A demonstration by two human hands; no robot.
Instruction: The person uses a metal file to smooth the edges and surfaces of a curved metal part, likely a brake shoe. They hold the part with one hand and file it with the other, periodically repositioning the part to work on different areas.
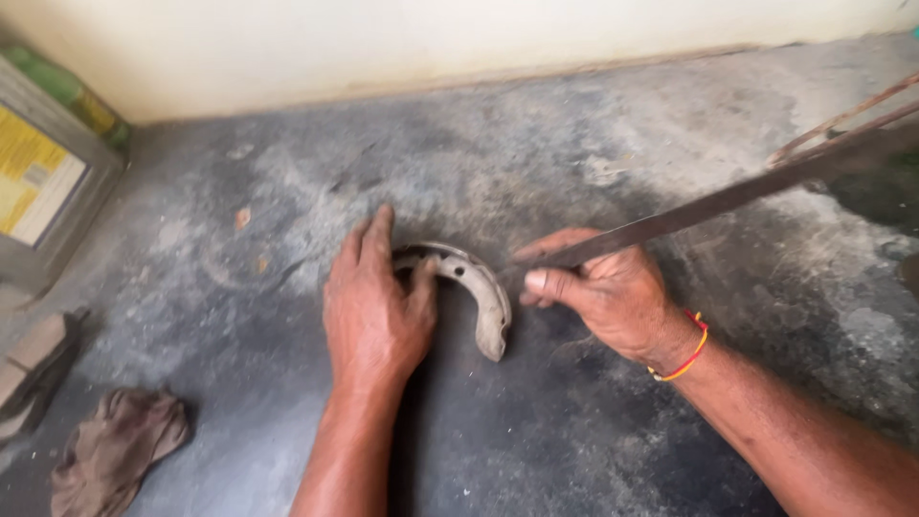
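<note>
head view: hands grip a curved, grimy grey brake shoe (474, 287) and flat metal bar (708, 206)

Head cam, looks steeply down, close over floor (536, 450), wall (383, 48) at top
</note>
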